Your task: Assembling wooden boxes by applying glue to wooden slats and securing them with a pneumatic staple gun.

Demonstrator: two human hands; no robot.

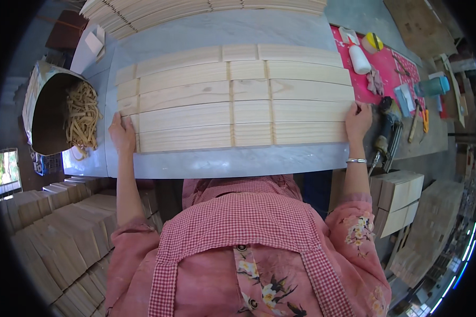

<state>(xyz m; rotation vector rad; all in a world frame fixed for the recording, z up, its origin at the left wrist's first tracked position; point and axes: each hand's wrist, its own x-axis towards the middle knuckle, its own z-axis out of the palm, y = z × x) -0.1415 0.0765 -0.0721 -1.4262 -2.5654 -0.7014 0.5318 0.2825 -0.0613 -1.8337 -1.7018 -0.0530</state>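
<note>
Five grooved pine boards [185, 115] lie flat, long edge to long edge, near the near edge of the marbled table [206, 165]. Done, as far as shows: rows laid out, cross grooves [231, 113] roughly in line. Left: can't tell; no clamp or fastener visible across the seams, bonding not readable. Farther ends look stepped, though lens bend may account for some of that. More slotted wood is stacked [195, 9] at the table's far edge, hands off it. Long axis of the boards: left-right, about parallel to the near edge; grooves run near-far. Hands well apart: left hand [122, 133] at the left ends, right hand [358, 121] at the right ends; pinch or plain push, can't tell.
</note>
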